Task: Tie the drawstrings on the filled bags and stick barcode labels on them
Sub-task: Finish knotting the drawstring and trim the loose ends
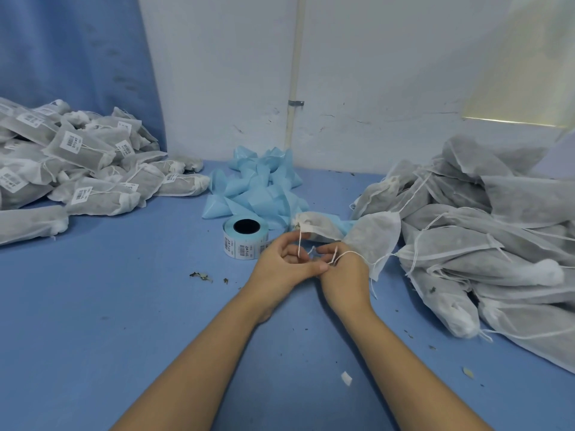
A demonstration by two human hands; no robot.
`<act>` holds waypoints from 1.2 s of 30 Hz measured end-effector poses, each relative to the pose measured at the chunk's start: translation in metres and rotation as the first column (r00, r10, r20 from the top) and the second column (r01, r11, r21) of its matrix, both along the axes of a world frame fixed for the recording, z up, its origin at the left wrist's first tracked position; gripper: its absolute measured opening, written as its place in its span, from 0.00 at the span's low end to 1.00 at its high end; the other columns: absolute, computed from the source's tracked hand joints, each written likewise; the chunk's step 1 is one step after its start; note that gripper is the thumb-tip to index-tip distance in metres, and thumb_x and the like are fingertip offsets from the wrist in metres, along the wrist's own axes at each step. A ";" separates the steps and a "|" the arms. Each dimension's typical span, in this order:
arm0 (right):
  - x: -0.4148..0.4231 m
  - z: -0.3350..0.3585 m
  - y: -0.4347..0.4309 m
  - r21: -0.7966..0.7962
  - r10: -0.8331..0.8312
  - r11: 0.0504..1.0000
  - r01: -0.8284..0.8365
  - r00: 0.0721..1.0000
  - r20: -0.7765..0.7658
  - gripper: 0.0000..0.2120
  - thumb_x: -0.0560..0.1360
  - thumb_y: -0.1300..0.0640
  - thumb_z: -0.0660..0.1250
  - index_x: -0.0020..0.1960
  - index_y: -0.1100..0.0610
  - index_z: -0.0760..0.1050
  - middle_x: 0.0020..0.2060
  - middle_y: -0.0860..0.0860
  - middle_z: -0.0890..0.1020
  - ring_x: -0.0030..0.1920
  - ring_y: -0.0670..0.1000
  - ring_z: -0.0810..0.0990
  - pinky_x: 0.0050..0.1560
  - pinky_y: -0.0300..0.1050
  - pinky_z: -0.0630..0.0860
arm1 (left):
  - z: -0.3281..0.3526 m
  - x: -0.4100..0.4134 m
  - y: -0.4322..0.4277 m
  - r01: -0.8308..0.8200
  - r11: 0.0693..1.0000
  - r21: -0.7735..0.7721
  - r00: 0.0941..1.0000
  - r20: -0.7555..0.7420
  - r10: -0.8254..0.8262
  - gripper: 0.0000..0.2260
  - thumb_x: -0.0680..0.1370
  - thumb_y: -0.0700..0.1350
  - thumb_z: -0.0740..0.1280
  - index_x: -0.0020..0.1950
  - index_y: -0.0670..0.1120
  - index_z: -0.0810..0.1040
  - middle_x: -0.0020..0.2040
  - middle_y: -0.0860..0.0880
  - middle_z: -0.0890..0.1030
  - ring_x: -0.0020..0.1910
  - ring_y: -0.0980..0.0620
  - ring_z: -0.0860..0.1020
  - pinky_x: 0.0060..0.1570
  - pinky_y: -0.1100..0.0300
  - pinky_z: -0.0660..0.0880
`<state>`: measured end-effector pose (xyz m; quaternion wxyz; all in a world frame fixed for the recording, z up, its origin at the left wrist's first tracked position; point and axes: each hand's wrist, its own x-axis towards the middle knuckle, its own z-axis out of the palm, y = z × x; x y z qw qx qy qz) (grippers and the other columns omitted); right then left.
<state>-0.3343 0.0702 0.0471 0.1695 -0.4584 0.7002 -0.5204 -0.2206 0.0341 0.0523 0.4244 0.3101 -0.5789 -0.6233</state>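
A filled white non-woven bag lies on the blue table just beyond my hands, its gathered mouth pointing left. Two white drawstring ends run from that mouth down to my fingers. My left hand pinches one strand with curled fingers. Touching it on the right, my right hand holds the other strand, which loops over its knuckles. A roll of barcode labels on blue backing stands directly behind my left hand.
Labelled, tied bags are heaped at the far left. Unlabelled filled bags are piled along the right. Crumpled blue label backing lies against the back wall. Dry leaf crumbs and a paper scrap dot the table.
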 end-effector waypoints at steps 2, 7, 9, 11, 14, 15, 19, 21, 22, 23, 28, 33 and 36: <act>0.000 0.000 0.000 0.017 -0.006 1.000 0.007 0.999 -0.034 0.11 0.71 0.66 0.69 0.50 0.55 0.74 0.37 0.46 0.77 0.37 0.43 0.74 0.35 0.28 0.68 | -0.002 -0.001 0.001 -0.021 0.999 -0.029 1.000 0.010 0.021 0.26 0.68 0.33 0.75 0.63 0.47 0.72 0.33 0.56 0.79 0.38 0.59 0.79 0.48 0.64 0.77; 0.002 -0.003 -0.001 0.049 0.000 0.999 0.009 0.986 -0.169 0.12 0.71 0.67 0.67 0.53 0.57 0.76 0.42 0.50 0.79 0.42 0.48 0.76 0.40 0.41 0.69 | 0.001 -0.003 0.007 -0.042 0.994 -0.104 0.999 0.019 0.044 0.21 0.71 0.29 0.69 0.56 0.50 0.74 0.34 0.53 0.79 0.35 0.62 0.80 0.39 0.71 0.74; 0.002 -0.004 -0.002 0.037 -0.003 0.999 0.010 0.985 -0.173 0.10 0.72 0.64 0.69 0.52 0.57 0.77 0.42 0.49 0.79 0.41 0.48 0.76 0.40 0.40 0.68 | 0.001 -0.004 0.007 -0.093 0.988 -0.127 0.994 0.047 0.100 0.21 0.71 0.30 0.70 0.53 0.54 0.74 0.33 0.55 0.78 0.33 0.62 0.78 0.39 0.72 0.74; 0.001 -0.005 -0.003 0.025 -0.014 1.000 0.018 0.987 -0.159 0.09 0.73 0.61 0.69 0.52 0.57 0.77 0.43 0.50 0.80 0.42 0.47 0.76 0.40 0.39 0.68 | 0.000 -0.004 0.005 -0.161 0.975 -0.152 0.981 0.088 0.175 0.20 0.71 0.32 0.69 0.52 0.55 0.74 0.33 0.55 0.76 0.32 0.60 0.75 0.38 0.70 0.73; 0.001 -0.003 -0.004 0.001 -0.049 0.999 0.049 0.996 -0.077 0.09 0.74 0.60 0.66 0.53 0.57 0.77 0.40 0.46 0.80 0.39 0.42 0.75 0.36 0.32 0.68 | -0.002 -0.002 0.001 -0.215 0.962 -0.170 0.966 0.108 0.235 0.19 0.71 0.31 0.66 0.52 0.53 0.74 0.33 0.54 0.75 0.29 0.62 0.72 0.37 0.70 0.71; 0.001 -0.003 -0.004 -0.017 -0.048 0.999 0.048 0.999 -0.025 0.08 0.73 0.60 0.65 0.52 0.56 0.78 0.37 0.44 0.79 0.36 0.40 0.75 0.34 0.30 0.68 | -0.003 -0.002 0.001 -0.207 0.962 -0.180 0.965 0.123 0.231 0.19 0.71 0.30 0.66 0.53 0.52 0.74 0.33 0.54 0.74 0.29 0.62 0.72 0.36 0.71 0.71; 0.001 0.003 -0.002 -0.167 0.063 0.986 -0.012 0.951 0.302 0.10 0.74 0.68 0.61 0.48 0.58 0.78 0.35 0.49 0.78 0.33 0.41 0.73 0.33 0.29 0.69 | -0.004 -0.004 0.002 -0.169 0.964 -0.203 0.964 0.168 0.204 0.17 0.72 0.32 0.63 0.51 0.54 0.76 0.35 0.52 0.74 0.32 0.60 0.72 0.37 0.68 0.70; -0.001 0.004 -0.003 -0.184 0.133 0.981 -0.066 0.916 0.379 0.16 0.73 0.73 0.57 0.48 0.57 0.77 0.41 0.51 0.79 0.40 0.46 0.76 0.37 0.30 0.70 | -0.001 -0.006 0.003 -0.191 0.973 -0.131 0.974 0.101 0.205 0.13 0.71 0.38 0.62 0.47 0.54 0.78 0.36 0.48 0.75 0.35 0.55 0.72 0.39 0.61 0.69; -0.001 0.004 -0.005 -0.169 0.161 0.980 -0.106 0.918 0.362 0.19 0.71 0.75 0.55 0.49 0.58 0.77 0.43 0.52 0.80 0.42 0.47 0.76 0.39 0.31 0.71 | 0.001 -0.005 0.004 -0.206 0.975 -0.085 0.976 0.054 0.211 0.12 0.68 0.41 0.61 0.46 0.53 0.78 0.35 0.47 0.75 0.35 0.53 0.72 0.38 0.59 0.68; 0.000 0.002 -0.005 -0.144 0.184 0.979 -0.145 0.932 0.313 0.21 0.70 0.78 0.53 0.51 0.59 0.76 0.45 0.53 0.80 0.43 0.47 0.77 0.41 0.31 0.72 | 0.003 -0.004 0.004 -0.225 0.973 -0.042 0.974 0.017 0.226 0.13 0.65 0.42 0.60 0.45 0.51 0.79 0.33 0.47 0.75 0.34 0.52 0.72 0.35 0.60 0.67; 0.006 0.000 -0.001 -0.111 0.255 0.961 -0.254 0.967 -0.007 0.31 0.66 0.80 0.48 0.60 0.62 0.75 0.52 0.55 0.79 0.52 0.49 0.77 0.53 0.29 0.72 | 0.005 -0.003 0.002 -0.264 0.963 0.047 0.962 -0.056 0.267 0.15 0.76 0.33 0.54 0.49 0.45 0.79 0.26 0.47 0.72 0.28 0.52 0.69 0.28 0.62 0.61; 0.012 0.003 0.004 -0.165 0.287 0.934 -0.318 0.940 -0.182 0.16 0.76 0.74 0.56 0.57 0.65 0.77 0.48 0.54 0.80 0.48 0.49 0.76 0.50 0.26 0.69 | 0.003 -0.002 0.000 -0.269 0.962 0.047 0.961 -0.048 0.272 0.17 0.75 0.31 0.53 0.53 0.43 0.79 0.26 0.47 0.72 0.25 0.55 0.70 0.27 0.63 0.63; 0.012 0.001 0.002 -0.136 0.222 0.956 -0.261 0.942 -0.251 0.10 0.78 0.65 0.63 0.56 0.59 0.79 0.47 0.48 0.80 0.49 0.47 0.78 0.49 0.28 0.69 | 0.002 -0.001 0.000 -0.266 0.963 0.031 0.962 -0.052 0.268 0.17 0.76 0.31 0.54 0.54 0.44 0.79 0.26 0.47 0.72 0.24 0.55 0.70 0.25 0.65 0.64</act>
